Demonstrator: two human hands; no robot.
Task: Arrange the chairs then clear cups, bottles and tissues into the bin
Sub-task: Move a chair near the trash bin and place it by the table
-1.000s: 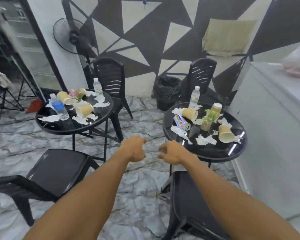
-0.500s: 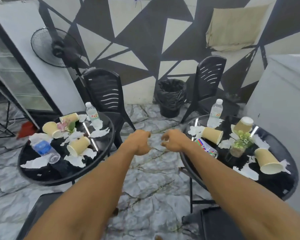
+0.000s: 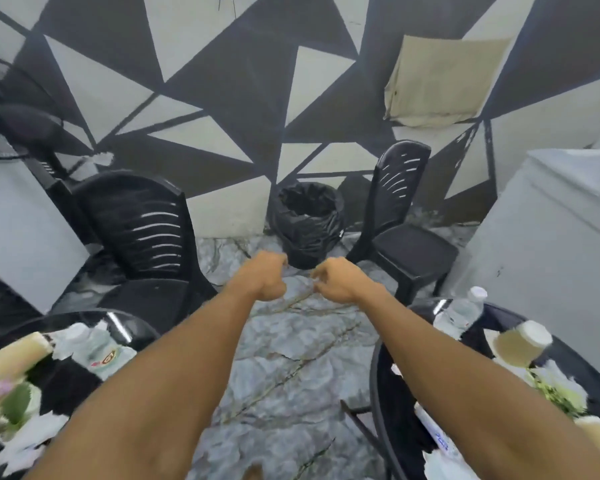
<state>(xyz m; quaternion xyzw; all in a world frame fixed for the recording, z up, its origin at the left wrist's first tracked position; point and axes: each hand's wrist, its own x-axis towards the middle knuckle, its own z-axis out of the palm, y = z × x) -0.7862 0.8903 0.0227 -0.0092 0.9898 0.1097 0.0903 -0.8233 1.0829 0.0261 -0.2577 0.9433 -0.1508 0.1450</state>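
Observation:
My left hand (image 3: 265, 277) and my right hand (image 3: 336, 280) are stretched out ahead, side by side over the floor, fingers curled and holding nothing. Beyond them stands a bin (image 3: 307, 223) lined with a black bag, against the wall. A black plastic chair (image 3: 142, 233) stands to its left, another black chair (image 3: 400, 216) to its right. The left round black table (image 3: 118, 323) carries a lying water bottle (image 3: 97, 351), a paper cup (image 3: 13, 355) and torn tissues (image 3: 32, 441). The right round table (image 3: 381, 393) holds a water bottle (image 3: 459, 313), a paper cup (image 3: 520, 342) and tissues (image 3: 553, 375).
A white cabinet (image 3: 551, 244) stands at the right, a fan (image 3: 18, 123) and a grey panel (image 3: 18, 230) at the left. Marble-patterned floor (image 3: 291, 358) runs between the two tables towards the bin. A small flower plant (image 3: 555, 393) sits on the right table.
The view has moved forward between the two tables towards the bin and the far chairs. Both hands stay held out in front, curled, holding nothing.

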